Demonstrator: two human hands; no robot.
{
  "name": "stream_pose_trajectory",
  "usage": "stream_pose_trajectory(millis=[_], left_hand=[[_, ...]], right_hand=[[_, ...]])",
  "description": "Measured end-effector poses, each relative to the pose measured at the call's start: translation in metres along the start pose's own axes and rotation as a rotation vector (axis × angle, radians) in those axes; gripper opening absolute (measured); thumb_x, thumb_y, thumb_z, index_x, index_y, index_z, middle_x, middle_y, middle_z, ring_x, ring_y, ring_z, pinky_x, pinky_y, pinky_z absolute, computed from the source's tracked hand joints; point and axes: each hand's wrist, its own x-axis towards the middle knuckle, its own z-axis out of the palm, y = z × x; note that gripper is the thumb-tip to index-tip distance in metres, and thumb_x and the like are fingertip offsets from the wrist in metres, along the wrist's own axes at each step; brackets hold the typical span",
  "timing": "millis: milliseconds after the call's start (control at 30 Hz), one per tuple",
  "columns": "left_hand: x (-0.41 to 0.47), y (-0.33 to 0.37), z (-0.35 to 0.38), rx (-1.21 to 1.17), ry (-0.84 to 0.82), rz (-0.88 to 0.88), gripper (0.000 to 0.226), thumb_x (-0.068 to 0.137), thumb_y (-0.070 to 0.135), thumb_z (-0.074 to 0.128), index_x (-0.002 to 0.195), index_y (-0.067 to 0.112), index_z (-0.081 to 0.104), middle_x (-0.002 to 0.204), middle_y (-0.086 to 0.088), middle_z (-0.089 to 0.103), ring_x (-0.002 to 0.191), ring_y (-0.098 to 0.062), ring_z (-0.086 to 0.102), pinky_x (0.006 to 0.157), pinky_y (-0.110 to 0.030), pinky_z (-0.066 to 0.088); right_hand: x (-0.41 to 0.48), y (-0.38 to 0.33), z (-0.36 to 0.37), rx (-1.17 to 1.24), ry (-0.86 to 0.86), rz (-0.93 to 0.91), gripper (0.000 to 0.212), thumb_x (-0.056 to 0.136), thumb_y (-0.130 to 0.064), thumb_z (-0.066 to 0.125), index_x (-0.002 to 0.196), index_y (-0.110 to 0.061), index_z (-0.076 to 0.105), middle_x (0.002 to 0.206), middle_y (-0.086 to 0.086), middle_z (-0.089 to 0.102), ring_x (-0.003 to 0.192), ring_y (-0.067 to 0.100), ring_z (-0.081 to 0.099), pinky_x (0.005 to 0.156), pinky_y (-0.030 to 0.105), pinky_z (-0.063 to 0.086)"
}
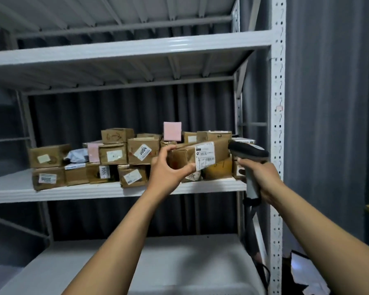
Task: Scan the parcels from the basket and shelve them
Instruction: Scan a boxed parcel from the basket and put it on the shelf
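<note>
My left hand point(167, 170) grips a long brown cardboard parcel point(221, 149) by its left end, holding it tilted in front of the middle shelf point(77, 191). A white shipping label point(205, 155) faces me on the parcel's front. My right hand point(262, 177) holds a grey barcode scanner point(248, 151) by its handle, its dark head close to the parcel's right end. Several brown parcels point(113, 154) and a pink box point(172, 130) are stacked on the shelf behind. The basket is out of view.
A white perforated upright point(276, 145) of the rack stands just right of the scanner. The lower shelf point(179, 265) lies beneath my arms, and an upper shelf point(136, 50) spans above. The scanner's cable point(251, 226) hangs down beside the upright. A grey corrugated wall is behind.
</note>
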Motion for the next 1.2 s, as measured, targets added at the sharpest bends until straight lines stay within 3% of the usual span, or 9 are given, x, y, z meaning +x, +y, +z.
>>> stream_pose_trajectory(millis=[133,267,400,733,867,1000,1100,1200], left_hand=[[0.019,0.010,-0.016,0.013,0.184,0.026,0.065,0.068,0.036,0.082,0.122,0.039,0.048,0.127,0.001,0.038,0.092,0.002,0.048,0.089,-0.018,0.038],[0.038,0.009,-0.030,0.171,0.324,0.045,0.076,0.067,0.048,0.080,0.131,0.038,0.040,0.131,-0.001,0.029,0.103,-0.015,0.047,0.088,-0.025,0.042],[0.074,-0.001,-0.038,0.344,0.437,0.033,0.082,0.066,0.055,0.078,0.134,0.036,0.037,0.135,-0.010,0.030,0.112,-0.030,0.049,0.097,-0.042,0.048],[0.152,-0.037,-0.033,0.558,0.467,-0.005,0.082,0.071,0.056,0.074,0.137,0.028,0.035,0.134,-0.018,0.031,0.119,-0.037,0.042,0.096,-0.046,0.048],[0.175,-0.055,-0.028,0.623,0.426,-0.024,0.083,0.072,0.059,0.073,0.138,0.026,0.034,0.135,-0.020,0.032,0.120,-0.039,0.044,0.096,-0.044,0.048],[0.184,-0.071,-0.027,0.669,0.340,-0.036,0.079,0.081,0.057,0.065,0.144,0.023,0.031,0.142,-0.023,0.030,0.128,-0.037,0.036,0.103,-0.045,0.042],[0.180,-0.081,-0.033,0.800,0.322,0.090,0.078,0.085,0.053,0.062,0.148,0.019,0.029,0.150,-0.022,0.022,0.139,-0.038,0.025,0.111,-0.049,0.031],[0.170,-0.096,-0.045,1.025,0.281,0.411,0.064,0.087,0.046,0.061,0.139,0.012,0.045,0.144,-0.018,0.039,0.134,-0.036,0.037,0.112,-0.051,0.031]], right_hand=[[0.009,-0.021,0.027,-0.020,-0.080,-0.005,0.018,0.082,-0.014,0.074,0.096,-0.003,0.069,0.078,0.009,0.068,0.061,0.021,0.062,0.052,0.028,0.051],[0.015,-0.031,0.063,-0.061,-0.169,-0.009,0.010,0.086,-0.011,0.070,0.091,-0.004,0.064,0.069,0.008,0.060,0.052,0.018,0.053,0.042,0.021,0.046],[0.032,-0.026,0.093,-0.123,-0.197,0.003,0.012,0.083,-0.014,0.073,0.083,-0.006,0.065,0.067,0.008,0.059,0.050,0.017,0.052,0.041,0.023,0.043],[0.067,-0.011,0.111,-0.257,-0.221,0.014,0.019,0.084,-0.019,0.073,0.088,-0.002,0.069,0.059,0.007,0.058,0.046,0.015,0.053,0.046,0.024,0.043],[0.080,-0.006,0.109,-0.297,-0.215,0.008,0.019,0.083,-0.021,0.073,0.086,-0.003,0.069,0.062,0.008,0.061,0.054,0.018,0.056,0.052,0.028,0.046],[0.086,-0.004,0.106,-0.351,-0.232,0.015,0.018,0.085,-0.023,0.071,0.086,-0.005,0.067,0.066,0.008,0.062,0.055,0.016,0.056,0.049,0.024,0.045],[0.089,-0.003,0.108,-0.348,-0.248,0.004,0.019,0.085,-0.022,0.071,0.088,-0.004,0.067,0.067,0.009,0.062,0.056,0.016,0.056,0.051,0.025,0.047],[0.090,0.000,0.115,-0.340,-0.246,0.003,0.019,0.085,-0.020,0.072,0.089,-0.002,0.068,0.066,0.009,0.062,0.057,0.017,0.056,0.052,0.025,0.047]])
